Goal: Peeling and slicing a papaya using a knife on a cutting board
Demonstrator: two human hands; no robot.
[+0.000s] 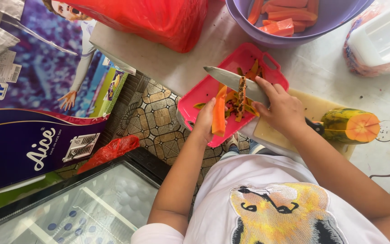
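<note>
Left hand (205, 121) grips an orange papaya slice (219, 116) over the pink tray (195, 101); right hand (281, 108) clasps a knife (231, 81) carrying a peel strip (241, 92).

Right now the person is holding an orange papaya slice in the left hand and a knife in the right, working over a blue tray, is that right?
Not quite: the tray is pink, not blue, as the head view shows. The rest holds: the left hand holds an orange papaya slice, and the right hand holds the knife over the tray.
</note>
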